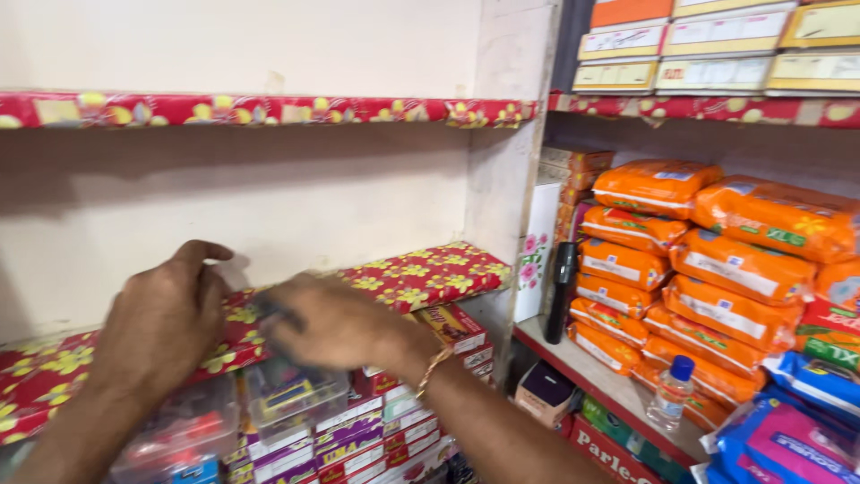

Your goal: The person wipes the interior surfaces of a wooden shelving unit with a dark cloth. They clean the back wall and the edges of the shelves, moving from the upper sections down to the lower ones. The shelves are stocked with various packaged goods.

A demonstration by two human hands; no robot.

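My left hand (161, 324) rests palm down on the red flower-patterned paper that covers the lower shelf (421, 273), thumb raised, with nothing seen in it. Close to its right is my right hand (333, 323), blurred by motion, with a gold bracelet (433, 367) on the wrist. It hovers at the shelf's front edge. Something small and dark shows at its fingertips, and I cannot tell whether it is held. Clear plastic boxes (291, 394) of small items sit just below both hands.
Stacked red, purple and white small boxes (376, 439) fill the space under the shelf. An upper shelf (269, 109) has the same paper. On the right are orange packets (717, 260), blue packets (788, 430), a small water bottle (672, 394) and cartons (717, 45) above.
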